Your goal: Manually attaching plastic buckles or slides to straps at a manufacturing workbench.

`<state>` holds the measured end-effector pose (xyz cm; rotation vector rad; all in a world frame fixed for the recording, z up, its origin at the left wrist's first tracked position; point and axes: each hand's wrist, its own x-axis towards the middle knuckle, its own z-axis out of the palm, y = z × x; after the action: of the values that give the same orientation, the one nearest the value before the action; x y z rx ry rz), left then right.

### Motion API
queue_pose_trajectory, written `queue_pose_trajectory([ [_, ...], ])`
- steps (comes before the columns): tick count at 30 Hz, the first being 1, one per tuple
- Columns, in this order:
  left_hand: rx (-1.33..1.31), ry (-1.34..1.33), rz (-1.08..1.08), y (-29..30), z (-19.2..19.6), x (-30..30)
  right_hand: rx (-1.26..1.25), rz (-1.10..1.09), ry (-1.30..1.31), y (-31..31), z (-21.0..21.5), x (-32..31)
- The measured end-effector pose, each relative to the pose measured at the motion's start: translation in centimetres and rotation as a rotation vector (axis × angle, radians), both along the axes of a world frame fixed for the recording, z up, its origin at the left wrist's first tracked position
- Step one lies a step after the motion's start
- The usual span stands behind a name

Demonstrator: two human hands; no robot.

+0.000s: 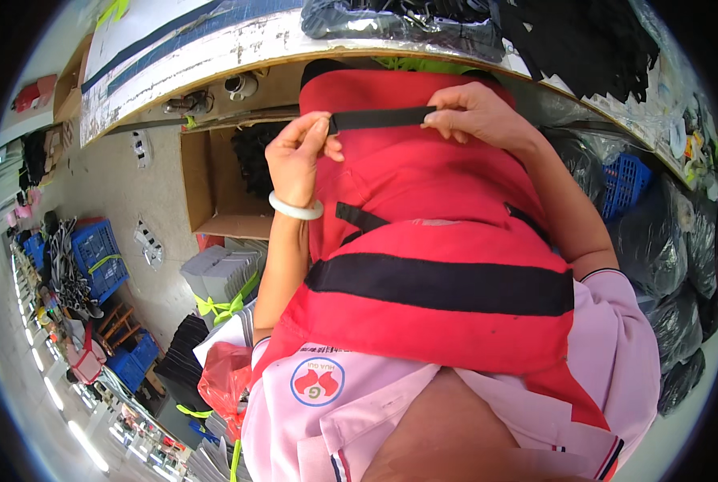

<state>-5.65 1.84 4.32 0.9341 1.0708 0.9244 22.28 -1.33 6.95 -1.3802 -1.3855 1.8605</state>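
Observation:
A short black fabric strip (383, 120) is stretched level between my two hands, above the lap of my red apron (423, 173). My left hand (298, 153), with a pale bangle at its wrist, pinches the strip's left end between thumb and fingers. At the other end, my right hand (479, 116) pinches the strip in the same way, its remaining fingers curled. The apron has a wide black band (439, 283) across the chest and black trim on its pockets.
Ahead is a worn white table (238, 40) bearing dark bagged goods (399, 32) and black fabric pieces (588, 44). An open cardboard box (218, 189) stands below it, left. Grey bundles (222, 269) lie at my left; black plastic bags (648, 233) and a blue crate (625, 185) are right.

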Motion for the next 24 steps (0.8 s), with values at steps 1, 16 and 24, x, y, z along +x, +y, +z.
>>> queue_pose_trajectory([
  [1, -0.029, -0.018, 0.029, -0.2, -0.3, -0.1, 0.027, -0.14, 0.067, -0.1, -0.4, 0.4],
  [16, 0.272, 0.19, -0.534, 4.1, 5.4, 10.3, 0.303, -0.56, 0.258, 0.6, -0.1, 1.6],
  [24, 0.216, 0.234, -0.692, 4.9, 3.4, 13.8, 0.314, -0.651, 0.233, -0.7, -1.4, 2.9],
])
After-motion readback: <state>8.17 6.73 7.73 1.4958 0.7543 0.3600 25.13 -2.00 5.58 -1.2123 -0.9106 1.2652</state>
